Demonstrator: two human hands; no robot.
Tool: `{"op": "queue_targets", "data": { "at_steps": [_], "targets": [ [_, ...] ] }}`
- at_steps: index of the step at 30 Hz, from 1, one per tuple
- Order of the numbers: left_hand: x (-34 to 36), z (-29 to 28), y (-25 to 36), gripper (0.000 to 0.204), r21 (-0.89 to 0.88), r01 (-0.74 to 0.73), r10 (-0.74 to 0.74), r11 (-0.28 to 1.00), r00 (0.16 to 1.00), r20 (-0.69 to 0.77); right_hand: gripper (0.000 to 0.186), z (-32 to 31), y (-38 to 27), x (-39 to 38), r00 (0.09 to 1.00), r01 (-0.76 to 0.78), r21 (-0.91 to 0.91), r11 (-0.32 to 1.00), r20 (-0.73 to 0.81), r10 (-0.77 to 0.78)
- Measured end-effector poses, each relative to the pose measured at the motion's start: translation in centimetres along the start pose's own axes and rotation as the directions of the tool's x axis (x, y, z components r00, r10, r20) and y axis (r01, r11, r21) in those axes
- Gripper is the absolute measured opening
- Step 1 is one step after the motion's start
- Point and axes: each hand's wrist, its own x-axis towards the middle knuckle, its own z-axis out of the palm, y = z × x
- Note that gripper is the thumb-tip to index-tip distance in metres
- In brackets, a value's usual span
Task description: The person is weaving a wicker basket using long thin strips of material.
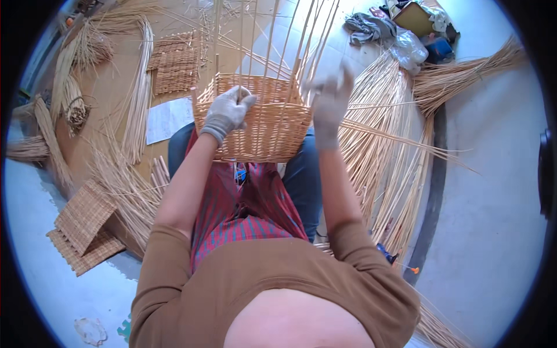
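A half-woven wicker basket (264, 136) rests across my knees, its walls of tan strands woven tight. Long upright rods (270, 43) rise out of its far side. My left hand (227, 111), in a pale work glove, is closed over the near rim toward the left corner, thumb and fingers gripping the weave. At the right corner my gloved right hand (331, 104) is raised beside the basket. Motion smears its fingers, so what they hold, if anything, cannot be made out. Loose strands (383, 132) run out rightward from near that corner.
Loose strands (377, 174) fan over the floor at my right, with a tied bundle (464, 78) beyond. Woven panels (177, 64) and another stack of panels (87, 217) lie left. A paper sheet (168, 120) is by my left knee. Grey cloth (369, 28) and plastic bags (409, 49) sit far right.
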Motion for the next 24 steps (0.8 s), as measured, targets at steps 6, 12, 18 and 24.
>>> {"op": "queue_targets", "data": {
  "at_steps": [6, 12, 18, 24],
  "targets": [
    [2.5, 0.4, 1.7, 0.061, 0.394, -0.123, 0.257, 0.911, 0.916, -0.307, 0.023, -4.1, -1.1, -9.0, 0.974, -0.222, 0.021, 0.975, -0.041, 0.222],
    [-0.4, 1.1, 2.7, 0.055, 0.263, -0.311, 0.407, 0.913, 0.684, -0.605, 0.017, -6.0, -4.3, -5.6, 0.946, -0.302, -0.014, 0.953, -0.132, 0.297],
    [0.5, 8.1, 3.8, 0.038, 0.366, -0.316, 0.376, 0.875, 0.921, -0.103, 0.017, -9.2, -2.0, -3.5, 0.943, -0.298, -0.283, 0.912, -0.234, 0.236],
    [1.0, 10.2, 3.5, 0.051, 0.427, -0.212, 0.282, 0.879, 0.954, -0.106, 0.047, -2.9, -4.9, 6.8, 0.921, 0.389, -0.640, 0.662, 0.295, -0.256]
  ]
}}
